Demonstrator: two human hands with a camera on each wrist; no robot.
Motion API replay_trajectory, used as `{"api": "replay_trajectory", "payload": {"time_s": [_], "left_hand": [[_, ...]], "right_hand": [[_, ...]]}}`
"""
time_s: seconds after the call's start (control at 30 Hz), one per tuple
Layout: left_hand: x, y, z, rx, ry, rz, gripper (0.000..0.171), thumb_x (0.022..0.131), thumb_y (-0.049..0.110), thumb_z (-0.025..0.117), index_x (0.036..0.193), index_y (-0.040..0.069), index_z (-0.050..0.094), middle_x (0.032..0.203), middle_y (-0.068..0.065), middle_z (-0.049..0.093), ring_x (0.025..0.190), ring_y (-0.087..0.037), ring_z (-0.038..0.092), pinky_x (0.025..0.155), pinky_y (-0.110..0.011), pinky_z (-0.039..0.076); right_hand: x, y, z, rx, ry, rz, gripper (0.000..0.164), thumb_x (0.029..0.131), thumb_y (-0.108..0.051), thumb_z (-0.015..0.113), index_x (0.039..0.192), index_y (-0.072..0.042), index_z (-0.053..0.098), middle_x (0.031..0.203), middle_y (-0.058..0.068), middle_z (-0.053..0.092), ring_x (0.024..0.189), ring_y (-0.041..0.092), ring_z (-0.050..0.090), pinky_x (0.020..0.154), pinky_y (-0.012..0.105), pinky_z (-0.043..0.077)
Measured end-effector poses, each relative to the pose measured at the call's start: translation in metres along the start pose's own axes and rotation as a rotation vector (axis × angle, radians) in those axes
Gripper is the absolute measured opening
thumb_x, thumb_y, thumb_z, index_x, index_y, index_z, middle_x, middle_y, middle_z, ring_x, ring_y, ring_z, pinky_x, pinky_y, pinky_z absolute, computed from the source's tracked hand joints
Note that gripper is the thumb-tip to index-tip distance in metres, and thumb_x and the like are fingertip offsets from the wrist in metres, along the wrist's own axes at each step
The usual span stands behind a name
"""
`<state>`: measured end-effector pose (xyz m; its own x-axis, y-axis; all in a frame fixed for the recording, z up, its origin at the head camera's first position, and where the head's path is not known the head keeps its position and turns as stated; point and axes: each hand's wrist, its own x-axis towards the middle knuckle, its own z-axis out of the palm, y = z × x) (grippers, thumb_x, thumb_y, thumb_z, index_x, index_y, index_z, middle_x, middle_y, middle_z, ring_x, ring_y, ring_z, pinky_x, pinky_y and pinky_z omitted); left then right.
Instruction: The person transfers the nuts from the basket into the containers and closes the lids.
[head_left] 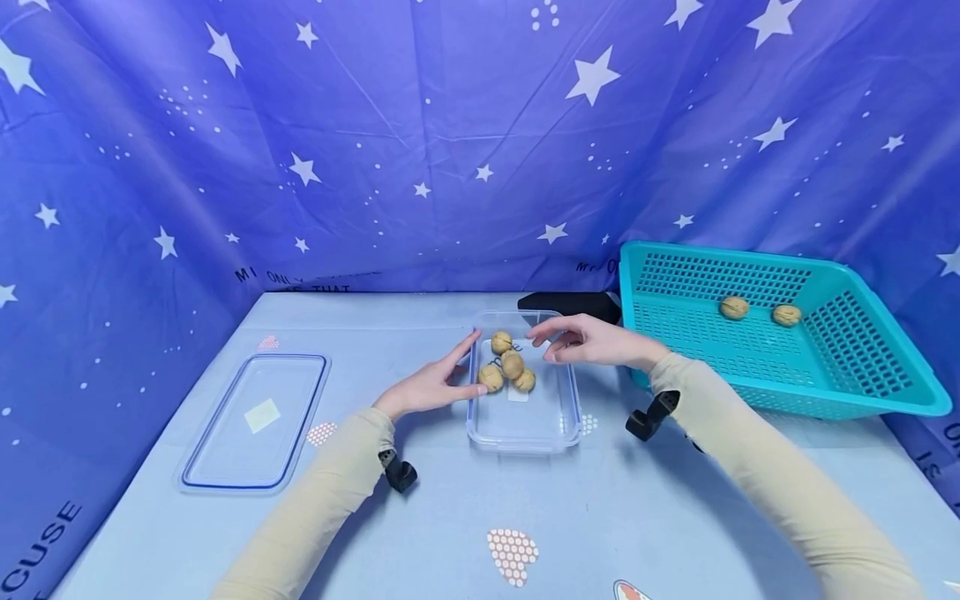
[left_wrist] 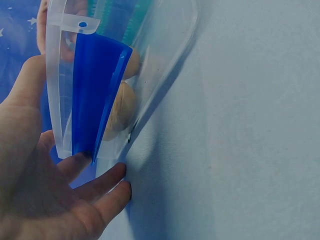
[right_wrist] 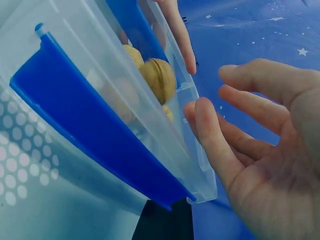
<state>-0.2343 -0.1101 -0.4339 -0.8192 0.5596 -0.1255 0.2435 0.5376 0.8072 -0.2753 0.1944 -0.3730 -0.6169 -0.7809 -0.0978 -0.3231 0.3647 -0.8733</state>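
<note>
A clear plastic food container (head_left: 525, 433) with blue side latches stands mid-table, holding several walnuts (head_left: 491, 378) bunched towards its left and far part. One walnut (right_wrist: 159, 81) appears higher than the others; whether it rests on them cannot be told. My left hand (head_left: 427, 387) is at the container's left side, thumb and index finger spread along the rim, other fingers by the blue latch (left_wrist: 97, 92). Over the right rim hovers my right hand (head_left: 592, 341), its fingers loosely bent and apart, nothing between them (right_wrist: 265, 130).
To the right, a turquoise perforated basket (head_left: 832, 400) holds two walnuts, one (head_left: 734, 307) left of the other (head_left: 787, 315). A clear lid with a blue seal (head_left: 288, 417) lies flat at the left. Behind the container is a black object (head_left: 562, 303), partly hidden. A starry blue curtain (head_left: 450, 125) surrounds the table.
</note>
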Motion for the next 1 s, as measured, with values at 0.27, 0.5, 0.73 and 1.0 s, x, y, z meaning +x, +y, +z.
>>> {"api": "replay_trajectory", "payload": {"time_s": [0.27,0.5,0.73,1.0], "left_hand": [[0.000,0.001,-0.001,0.012,0.001,-0.003,0.092,0.091,0.045,0.065,0.154,0.041,-0.002,0.160,-0.007,0.010,0.138,-0.036,0.029,0.110,-0.055,0.026],[-0.001,0.002,-0.001,0.010,0.000,0.011,0.093,0.091,0.044,0.065,0.155,0.038,-0.002,0.160,-0.010,0.010,0.138,-0.038,0.029,0.110,-0.056,0.026],[-0.002,0.003,-0.002,0.011,0.004,0.008,0.092,0.091,0.044,0.064,0.155,0.037,-0.002,0.160,-0.011,0.010,0.139,-0.039,0.025,0.110,-0.057,0.025],[-0.001,0.003,0.000,0.009,0.002,0.013,0.092,0.091,0.043,0.064,0.155,0.037,-0.002,0.160,-0.010,0.009,0.139,-0.039,0.026,0.110,-0.057,0.025]], "right_hand": [[-0.008,0.001,-0.002,-0.055,0.035,-0.006,0.035,0.095,-0.003,0.058,0.130,0.001,0.056,0.124,0.018,0.059,0.108,0.041,0.058,0.089,0.032,0.052],[-0.018,-0.005,-0.006,-0.019,0.042,-0.002,0.034,0.095,0.001,0.056,0.129,0.000,0.057,0.122,0.015,0.060,0.108,0.044,0.056,0.089,0.033,0.052],[-0.029,-0.011,-0.015,-0.032,0.065,-0.003,0.031,0.098,-0.002,0.052,0.128,-0.001,0.057,0.120,0.015,0.061,0.102,0.037,0.060,0.086,0.041,0.053],[-0.041,-0.006,-0.021,-0.038,0.118,0.022,0.032,0.097,-0.006,0.057,0.128,0.002,0.057,0.120,0.020,0.060,0.097,0.028,0.063,0.085,0.041,0.054]]}}
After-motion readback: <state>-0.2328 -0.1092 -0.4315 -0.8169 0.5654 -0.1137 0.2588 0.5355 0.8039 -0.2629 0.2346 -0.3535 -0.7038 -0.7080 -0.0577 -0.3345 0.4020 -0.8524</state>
